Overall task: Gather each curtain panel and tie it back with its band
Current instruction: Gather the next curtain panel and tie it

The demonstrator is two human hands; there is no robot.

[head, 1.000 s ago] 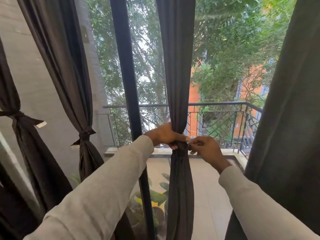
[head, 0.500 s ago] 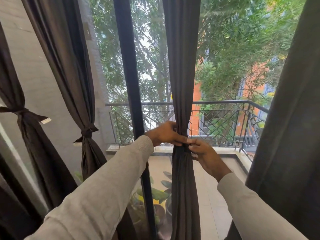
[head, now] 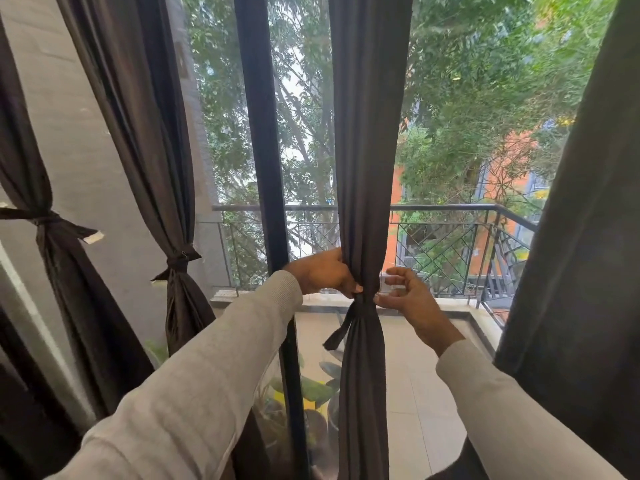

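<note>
Since a moment ago my right hand (head: 410, 301) has opened beside the band (head: 360, 301), left hand (head: 325, 273) pinching the curtain (head: 367, 168); next, the untied panel.

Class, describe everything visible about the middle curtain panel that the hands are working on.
The middle curtain panel is dark grey-brown, matte woven-looking fabric, hanging upright before the window. A matching band cinches it into a narrow waist, one loose end dangling at lower left. The left hand pinches it at the band; the right hand, fingers relaxed, has its thumb tip by the band.
</note>
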